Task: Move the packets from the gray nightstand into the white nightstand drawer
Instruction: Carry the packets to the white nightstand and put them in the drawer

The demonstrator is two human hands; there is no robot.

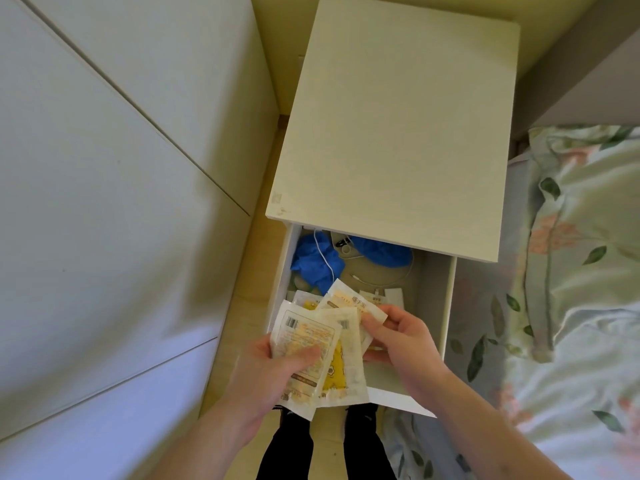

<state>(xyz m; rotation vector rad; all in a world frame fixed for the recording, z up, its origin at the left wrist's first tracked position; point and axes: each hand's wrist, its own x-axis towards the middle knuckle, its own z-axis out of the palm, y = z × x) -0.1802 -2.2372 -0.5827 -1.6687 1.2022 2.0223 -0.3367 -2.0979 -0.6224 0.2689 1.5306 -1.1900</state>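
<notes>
My left hand (pixel 277 370) grips a fanned stack of packets (pixel 311 351) at lower centre of the frame, thumb pressed across the top one. My right hand (pixel 398 336) pinches a further packet (pixel 349 299) by its edge. Both are held over the open white nightstand drawer (pixel 446 306), which contains blue gloves (pixel 315 263) and a white cable (pixel 325 258). Floral bedding (pixel 581 271) lies at right.

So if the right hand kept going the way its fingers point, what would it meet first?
Probably the fanned packets that the left hand holds: the right hand already pinches one, fingers aimed left at the rest. Depth is unclear.
</notes>
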